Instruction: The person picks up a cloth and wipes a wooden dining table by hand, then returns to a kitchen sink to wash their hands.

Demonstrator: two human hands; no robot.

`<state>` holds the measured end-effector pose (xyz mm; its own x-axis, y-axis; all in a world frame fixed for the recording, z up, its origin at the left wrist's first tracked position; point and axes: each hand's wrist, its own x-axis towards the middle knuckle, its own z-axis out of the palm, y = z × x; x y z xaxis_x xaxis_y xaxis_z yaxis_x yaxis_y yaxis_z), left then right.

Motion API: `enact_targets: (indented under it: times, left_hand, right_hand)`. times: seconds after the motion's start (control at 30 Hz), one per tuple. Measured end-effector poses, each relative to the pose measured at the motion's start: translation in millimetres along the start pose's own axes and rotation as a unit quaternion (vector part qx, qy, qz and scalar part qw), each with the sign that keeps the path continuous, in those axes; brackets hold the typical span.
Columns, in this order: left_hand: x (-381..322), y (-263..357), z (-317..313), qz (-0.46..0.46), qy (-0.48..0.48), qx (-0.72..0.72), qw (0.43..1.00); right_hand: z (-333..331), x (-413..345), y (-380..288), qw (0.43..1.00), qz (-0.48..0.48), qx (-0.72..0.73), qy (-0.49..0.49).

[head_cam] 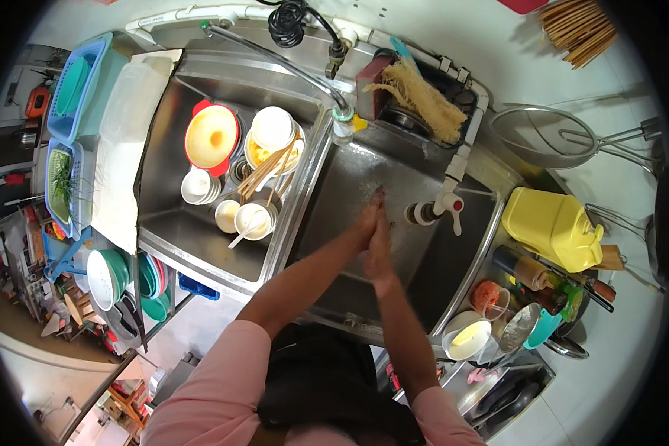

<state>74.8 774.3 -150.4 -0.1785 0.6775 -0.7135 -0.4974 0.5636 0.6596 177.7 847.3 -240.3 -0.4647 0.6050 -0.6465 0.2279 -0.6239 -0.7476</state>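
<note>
Both hands are pressed together, palm to palm, over the right basin of a stainless steel sink (334, 223). My left hand (369, 220) and my right hand (381, 245) touch each other, with no object seen between them. The metal faucet (290, 64) reaches over from the left, its spout end (343, 131) just beyond the fingertips. Water shows on the basin floor near them. A white valve with a lever (451, 206) is to the right of the hands. Whether the fingers are curled is too small to tell.
The left basin holds a red-rimmed pan (212, 136), stacked white bowls (198, 187), chopsticks (265, 173) and a white spoon (249, 228). A caddy with a loofah (429, 106) stands behind the right basin. At right are a yellow jug (552, 227), bottles and a white bowl (466, 337).
</note>
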Motion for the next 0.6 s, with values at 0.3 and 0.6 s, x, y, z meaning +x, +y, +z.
enact_targets:
  times: [0.3,0.6]
  left_hand:
    - [-8,31,-1,-0.186,0.08,-0.262,0.943]
    - [4,10,22,-0.111,0.086,-0.211,0.967]
  right_hand:
    - [35,-43,-9,0.994,-0.046,-0.03,-0.097]
    - [31,-51,-23,0.98,0.022,0.182,-0.071]
